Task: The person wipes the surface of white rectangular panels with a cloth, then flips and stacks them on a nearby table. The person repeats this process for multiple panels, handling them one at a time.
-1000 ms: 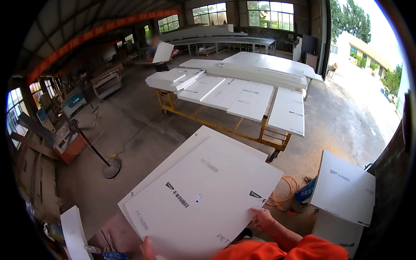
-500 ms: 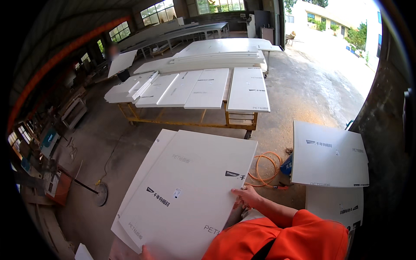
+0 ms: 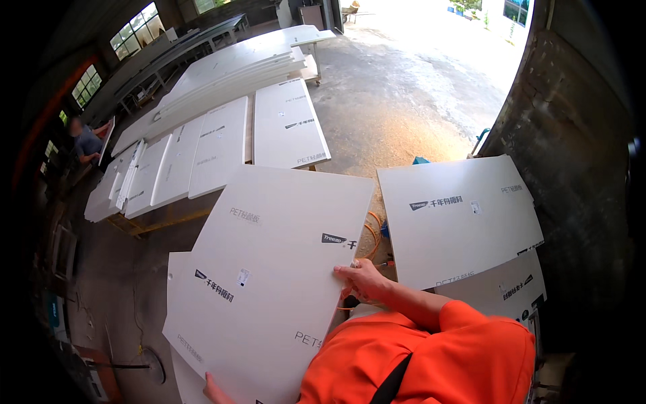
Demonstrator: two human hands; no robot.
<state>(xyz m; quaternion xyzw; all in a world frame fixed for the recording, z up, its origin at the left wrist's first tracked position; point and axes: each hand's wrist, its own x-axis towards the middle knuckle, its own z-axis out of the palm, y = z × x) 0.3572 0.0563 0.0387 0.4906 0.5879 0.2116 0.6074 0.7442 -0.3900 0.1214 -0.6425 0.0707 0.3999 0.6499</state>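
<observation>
A large white printed panel (image 3: 276, 242) is held tilted in front of me. My right hand (image 3: 364, 278) closes on its right edge, thumb on the printed face and fingers behind. At the lower left edge my left hand (image 3: 217, 390) grips it too; only part of that hand shows, with the rest hidden by the frame's lower rim. Another white board (image 3: 188, 379) shows below the panel's lower left edge. To the right of my right hand lies a separate white panel (image 3: 451, 219), overlapping a lower one (image 3: 494, 286).
Several white panels (image 3: 219, 151) lie on a yellow-framed trolley (image 3: 165, 223) ahead. Behind them is a longer stack of boards (image 3: 229, 64). An orange hose (image 3: 372, 232) runs on the floor. A person (image 3: 87, 143) holds a board at far left. A round-based stand (image 3: 153, 365) is at lower left.
My view has turned to the right. The held panel has swung that way with both hands still on it, nearing the panels at right. The person at far left now shows more fully.
</observation>
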